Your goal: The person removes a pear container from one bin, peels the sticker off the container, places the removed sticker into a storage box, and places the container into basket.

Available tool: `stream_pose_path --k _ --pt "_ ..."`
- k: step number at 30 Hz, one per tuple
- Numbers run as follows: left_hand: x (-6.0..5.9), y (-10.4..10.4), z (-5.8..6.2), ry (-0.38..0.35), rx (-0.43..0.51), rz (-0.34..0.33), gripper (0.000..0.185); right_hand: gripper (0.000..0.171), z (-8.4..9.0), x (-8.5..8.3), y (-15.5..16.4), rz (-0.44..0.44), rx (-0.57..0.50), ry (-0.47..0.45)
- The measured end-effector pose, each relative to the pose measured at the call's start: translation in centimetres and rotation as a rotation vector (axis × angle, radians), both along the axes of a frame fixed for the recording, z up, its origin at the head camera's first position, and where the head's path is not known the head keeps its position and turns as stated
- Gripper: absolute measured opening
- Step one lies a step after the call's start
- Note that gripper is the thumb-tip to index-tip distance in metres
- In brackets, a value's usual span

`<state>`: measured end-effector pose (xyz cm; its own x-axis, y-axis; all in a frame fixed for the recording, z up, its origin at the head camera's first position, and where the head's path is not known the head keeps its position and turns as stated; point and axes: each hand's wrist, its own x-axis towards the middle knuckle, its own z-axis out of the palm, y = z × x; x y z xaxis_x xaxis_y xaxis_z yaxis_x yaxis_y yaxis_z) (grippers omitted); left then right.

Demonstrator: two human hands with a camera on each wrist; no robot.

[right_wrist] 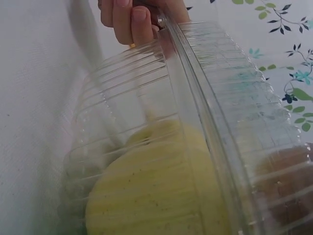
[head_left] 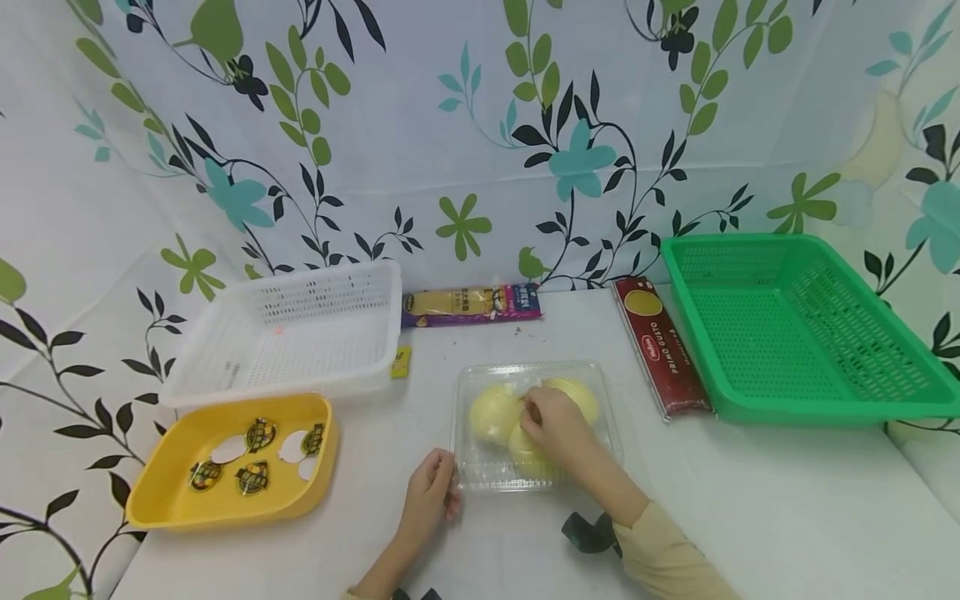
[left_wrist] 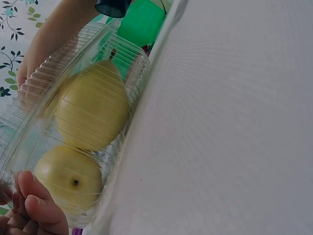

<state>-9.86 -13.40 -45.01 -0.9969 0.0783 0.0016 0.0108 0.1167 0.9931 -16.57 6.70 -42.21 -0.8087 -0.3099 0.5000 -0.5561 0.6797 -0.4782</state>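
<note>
Pale yellow pears [head_left: 495, 412] show through a clear ribbed plastic box [head_left: 480, 471]. A white basket [head_left: 300, 333], a bright green basket [head_left: 795, 325], and a yellow tray [head_left: 172, 500] sit before a white backdrop [head_left: 420, 125] patterned with green, teal and black leaves. A dark red packet [head_left: 660, 350] lies alongside.

Your left fingers [left_wrist: 36, 213] curl on the near corner of the clear box [left_wrist: 105, 58]. Just past them a yellow pear [left_wrist: 66, 178] lies inside, a second pear [left_wrist: 93, 107] beyond it, your other forearm [left_wrist: 58, 34] farther off.
</note>
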Motion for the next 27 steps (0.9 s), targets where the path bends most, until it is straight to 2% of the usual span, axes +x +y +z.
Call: stream_pose_path --k 7,12,17,20,27 --pt "-0.12 -0.1 0.05 -0.013 -0.015 0.006 0.025 0.017 0.18 0.06 0.09 -0.003 -0.029 -0.011" --pt "-0.36 -0.07 0.02 0.006 -0.006 -0.004 0.026 0.018 0.21 -0.27 0.28 -0.051 0.008 0.053" --pt "-0.54 -0.05 -0.03 0.016 0.009 -0.02 0.026 0.02 0.34 -0.44 0.58 -0.077 -0.012 0.081" --pt "-0.49 -0.09 -0.14 0.007 0.005 -0.016 0.026 0.018 0.35 -0.38 0.71 -0.107 -0.024 0.057" --pt "-0.16 -0.12 -0.16 0.0 -0.017 -0.016 0.025 0.011 0.76 -0.01 0.94 -0.177 -0.013 -0.094"
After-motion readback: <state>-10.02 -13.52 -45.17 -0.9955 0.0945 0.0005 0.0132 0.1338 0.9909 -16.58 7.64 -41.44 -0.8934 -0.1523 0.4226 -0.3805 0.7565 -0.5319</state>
